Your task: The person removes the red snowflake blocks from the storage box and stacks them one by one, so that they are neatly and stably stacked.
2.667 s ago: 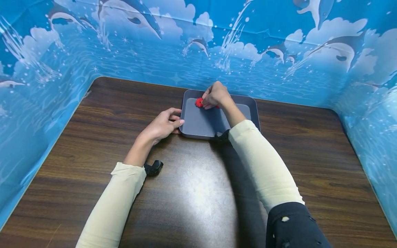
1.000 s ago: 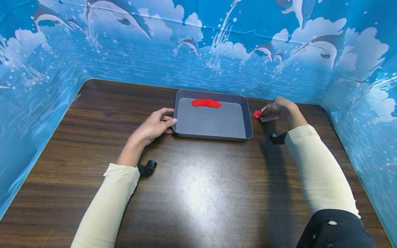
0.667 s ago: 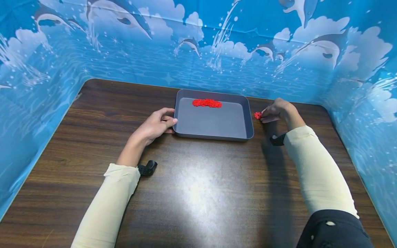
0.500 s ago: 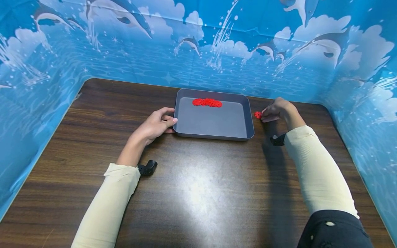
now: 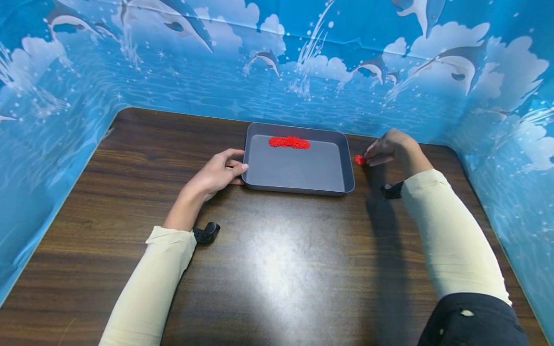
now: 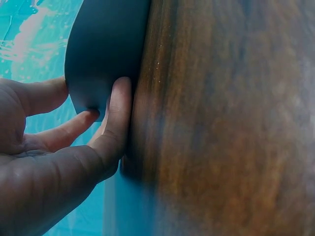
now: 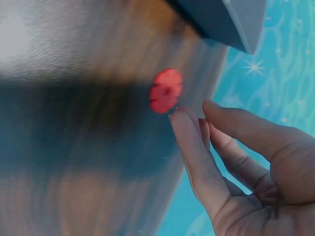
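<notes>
A grey rectangular tray (image 5: 298, 168) stands toward the back of the table, with several red notched plastic discs (image 5: 289, 142) lying in an overlapping row along its far side. My left hand (image 5: 216, 170) touches the tray's left wall. In the left wrist view, my extended fingers (image 6: 118, 110) rest against the outside of that wall. One single red notched disc (image 7: 166, 91) lies on the table right of the tray. Just beside it is my right hand (image 5: 391, 149); in the right wrist view its thumb and fingertips are slightly parted, with nothing visible between them.
The dark wood-grain table (image 5: 277, 269) ends at the back against a blue dolphin-print cloth (image 5: 277, 86), which also lines both sides. Both wrists wear a black device, such as the left wrist device (image 5: 207, 232).
Earlier my right hand was over the red discs in the tray; it then moved right, to the single disc. Since half a second ago it has lifted slightly. My left hand stays at the tray.
</notes>
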